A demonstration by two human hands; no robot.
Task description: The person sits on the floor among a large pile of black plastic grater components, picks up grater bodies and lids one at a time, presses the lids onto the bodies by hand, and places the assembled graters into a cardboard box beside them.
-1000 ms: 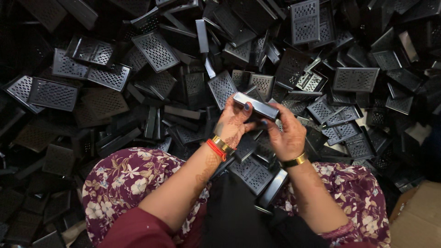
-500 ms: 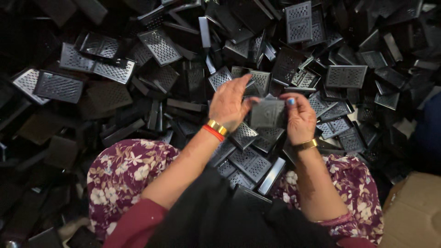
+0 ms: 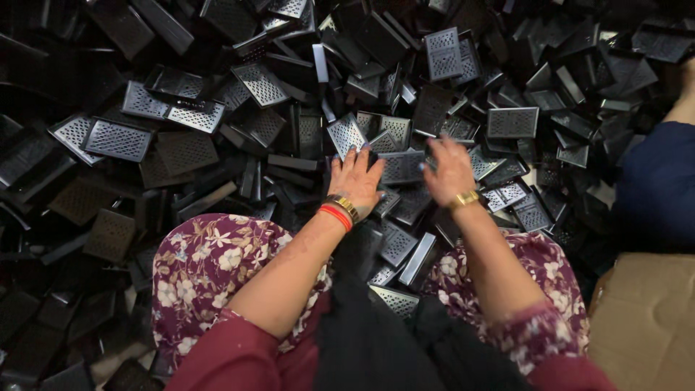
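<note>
Black perforated metal plates heaped all round, both hands flat & open, left hand (image 3: 356,179) & right hand (image 3: 449,170) on one plate (image 3: 402,166) just ahead — best grip both short edges, lift clean.

My left hand (image 3: 356,177) and right hand (image 3: 449,168) are resting on a perforated plate (image 3: 402,167) that is looking like thin sheet metal, dark and faintly glossy, its punched holes giving a rough grid. The pile of plates (image 3: 260,85) around it is glinting the same way. My bangles (image 3: 340,211) are shining, gold metal beside smooth red. My floral dress (image 3: 206,264) is showing as soft matt cloth. A cardboard box (image 3: 644,318) is looking dull and papery.
</note>
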